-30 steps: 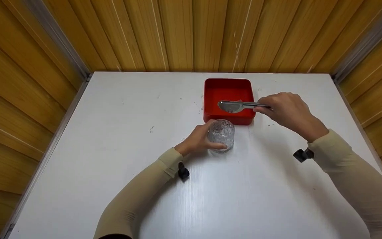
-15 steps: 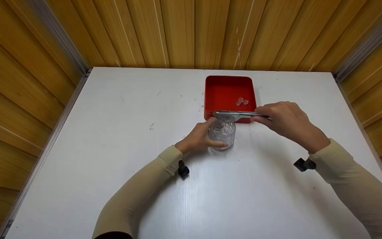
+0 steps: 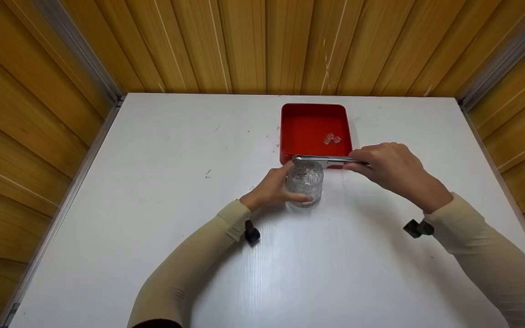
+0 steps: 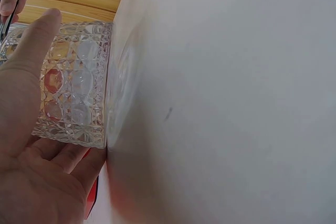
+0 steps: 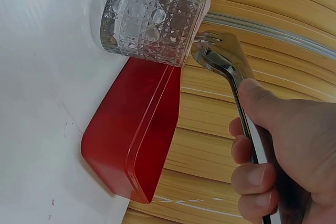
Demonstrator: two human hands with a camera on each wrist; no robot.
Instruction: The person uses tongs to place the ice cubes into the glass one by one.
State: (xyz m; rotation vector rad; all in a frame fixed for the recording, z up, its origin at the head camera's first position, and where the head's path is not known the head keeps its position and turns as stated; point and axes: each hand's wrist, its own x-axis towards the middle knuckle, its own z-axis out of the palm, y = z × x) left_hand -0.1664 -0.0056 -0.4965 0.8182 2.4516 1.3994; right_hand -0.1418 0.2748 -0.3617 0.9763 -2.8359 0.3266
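Observation:
A clear patterned glass (image 3: 306,184) stands upright on the white table, just in front of the red box. My left hand (image 3: 274,187) grips its side, with the thumb and fingers around the patterned wall (image 4: 73,82). In my right hand (image 3: 390,171) I hold metal serving tongs (image 3: 326,158) by the handle. The tongs' head lies across the glass's mouth, and its fork-like prongs (image 5: 207,38) show at the rim in the right wrist view. Whether the tongs hold anything cannot be seen. What lies inside the glass is hard to make out.
Behind the glass sits the square red box (image 3: 286,132) with a few small clear cubes (image 3: 329,138) in its right part. Small dark marks dot the white table (image 3: 176,191). Wood-patterned walls (image 3: 244,45) rise along the back and both sides.
My right hand has brought the tongs from over the red box to the glass's mouth, lowering and turning them. The cubes in the box are now uncovered. My left hand keeps its grip.

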